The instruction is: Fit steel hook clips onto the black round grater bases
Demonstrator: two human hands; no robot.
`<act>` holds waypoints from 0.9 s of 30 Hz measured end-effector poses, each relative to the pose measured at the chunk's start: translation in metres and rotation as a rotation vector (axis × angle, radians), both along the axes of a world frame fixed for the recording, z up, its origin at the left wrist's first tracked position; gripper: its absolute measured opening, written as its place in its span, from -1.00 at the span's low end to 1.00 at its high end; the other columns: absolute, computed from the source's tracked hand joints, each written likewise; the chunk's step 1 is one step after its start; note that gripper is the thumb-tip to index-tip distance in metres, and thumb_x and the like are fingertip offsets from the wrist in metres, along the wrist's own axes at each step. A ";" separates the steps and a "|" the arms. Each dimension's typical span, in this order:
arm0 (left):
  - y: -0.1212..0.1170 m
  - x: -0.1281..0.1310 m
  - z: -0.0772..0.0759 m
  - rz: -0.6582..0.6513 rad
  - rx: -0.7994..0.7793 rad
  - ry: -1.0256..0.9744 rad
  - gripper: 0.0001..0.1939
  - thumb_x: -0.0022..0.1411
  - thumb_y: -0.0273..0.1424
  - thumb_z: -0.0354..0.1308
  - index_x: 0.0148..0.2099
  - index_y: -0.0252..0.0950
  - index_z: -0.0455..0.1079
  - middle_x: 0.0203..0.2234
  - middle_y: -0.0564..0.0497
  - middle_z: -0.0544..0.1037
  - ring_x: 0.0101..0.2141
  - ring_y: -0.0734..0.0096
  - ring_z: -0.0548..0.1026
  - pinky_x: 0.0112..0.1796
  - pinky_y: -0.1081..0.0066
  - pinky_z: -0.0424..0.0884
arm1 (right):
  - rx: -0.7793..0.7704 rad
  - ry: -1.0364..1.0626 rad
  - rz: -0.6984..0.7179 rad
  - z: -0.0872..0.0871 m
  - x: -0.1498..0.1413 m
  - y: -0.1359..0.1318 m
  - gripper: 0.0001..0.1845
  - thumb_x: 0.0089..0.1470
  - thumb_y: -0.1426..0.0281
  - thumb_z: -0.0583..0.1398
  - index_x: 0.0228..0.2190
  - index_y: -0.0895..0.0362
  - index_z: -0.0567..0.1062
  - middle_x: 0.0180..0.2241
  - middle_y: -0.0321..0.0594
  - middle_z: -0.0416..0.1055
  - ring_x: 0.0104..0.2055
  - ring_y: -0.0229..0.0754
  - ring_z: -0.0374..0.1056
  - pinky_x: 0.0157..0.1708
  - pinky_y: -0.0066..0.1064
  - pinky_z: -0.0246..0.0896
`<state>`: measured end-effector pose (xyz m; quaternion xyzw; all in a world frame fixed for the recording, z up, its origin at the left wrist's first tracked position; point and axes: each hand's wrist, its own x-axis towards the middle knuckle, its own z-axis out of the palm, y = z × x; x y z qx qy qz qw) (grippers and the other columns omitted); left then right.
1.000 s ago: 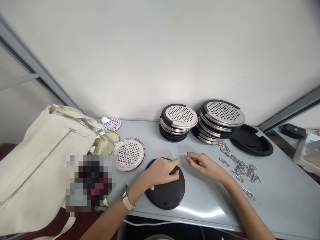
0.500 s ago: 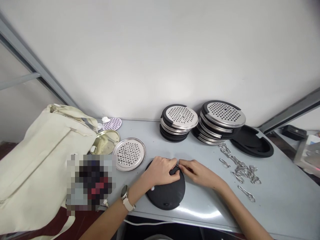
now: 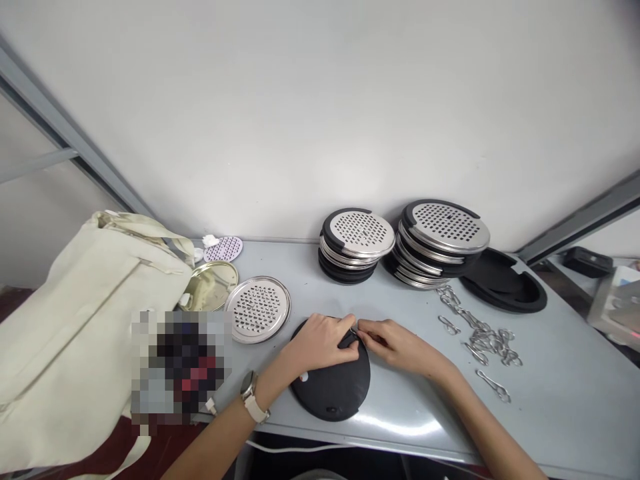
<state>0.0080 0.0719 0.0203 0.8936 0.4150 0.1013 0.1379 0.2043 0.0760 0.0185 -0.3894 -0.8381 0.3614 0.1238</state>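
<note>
A round black plastic disc [image 3: 333, 390] lies at the table's front edge, with a small white spot on its left side. My left hand [image 3: 323, 343] rests over its upper part, thumb and fingers closed round a raised black piece near the rim. My right hand [image 3: 395, 343] pinches at the disc's upper right edge, its fingertips close to my left ones. Between them shows a thin metal wire clip [image 3: 353, 331], mostly covered by fingers. Loose wire clips [image 3: 493, 343] of the same metal lie in a heap to the right.
Behind my hands stand two stacks of metal grater discs with black rims, a smaller [image 3: 363, 233] and a larger [image 3: 447, 227]. A black ring-shaped base [image 3: 515, 293] is at right. Left are a loose grater disc [image 3: 259, 310], a gold lid [image 3: 215, 277] and a cream bag [image 3: 75, 333].
Both hands stay at the disc's upper edge with only slight finger movement. A little more of the metal wire shows between the fingertips. The view has shifted slightly.
</note>
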 end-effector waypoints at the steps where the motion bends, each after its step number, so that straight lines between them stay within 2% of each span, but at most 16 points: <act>1: 0.000 0.000 0.001 -0.005 -0.011 -0.013 -0.87 0.15 -0.30 0.04 -0.29 -0.24 0.20 -0.61 0.12 0.40 -0.55 0.37 0.42 -0.53 0.43 0.01 | -0.004 0.000 0.000 0.000 0.000 0.000 -0.72 0.21 0.34 -0.05 -0.53 0.12 0.23 -0.64 -0.40 0.11 -0.60 -0.36 0.04 -0.56 -0.49 -0.07; 7: 0.001 -0.001 0.002 -0.008 -0.056 -0.057 -0.86 0.13 -0.31 0.06 -0.32 -0.24 0.18 -0.63 0.15 0.37 -0.60 0.45 0.34 -0.53 0.45 0.02 | 0.010 -0.039 -0.019 0.000 0.000 -0.001 -0.72 0.19 0.35 -0.03 -0.55 0.12 0.20 -0.64 -0.41 0.09 -0.59 -0.36 0.02 -0.56 -0.50 -0.08; 16: 0.001 -0.001 0.002 -0.009 -0.081 -0.089 -0.86 0.13 -0.33 0.06 -0.35 -0.24 0.16 -0.64 0.17 0.35 -0.62 0.48 0.31 -0.54 0.46 0.02 | 0.116 -0.110 -0.056 -0.001 -0.002 -0.005 -0.75 0.18 0.37 -0.03 -0.51 0.12 0.27 -0.59 -0.34 0.23 -0.58 -0.32 0.10 -0.53 -0.48 -0.02; 21: 0.001 -0.001 0.002 0.001 -0.093 -0.067 -0.86 0.15 -0.31 0.06 -0.33 -0.25 0.17 -0.64 0.15 0.36 -0.60 0.46 0.35 -0.52 0.47 0.07 | 0.083 -0.056 -0.028 0.002 -0.002 -0.005 -0.72 0.23 0.35 -0.09 -0.42 0.12 0.32 -0.52 -0.26 0.33 -0.51 -0.28 0.22 -0.45 -0.45 0.06; 27: 0.000 0.001 0.001 0.017 -0.065 -0.042 -0.84 0.13 -0.31 0.07 -0.30 -0.25 0.18 -0.63 0.14 0.37 -0.59 0.43 0.38 -0.54 0.47 0.08 | 0.030 -0.030 -0.018 0.000 -0.001 -0.005 -0.71 0.25 0.34 -0.11 -0.43 0.12 0.30 -0.54 -0.29 0.30 -0.52 -0.28 0.21 -0.45 -0.45 0.06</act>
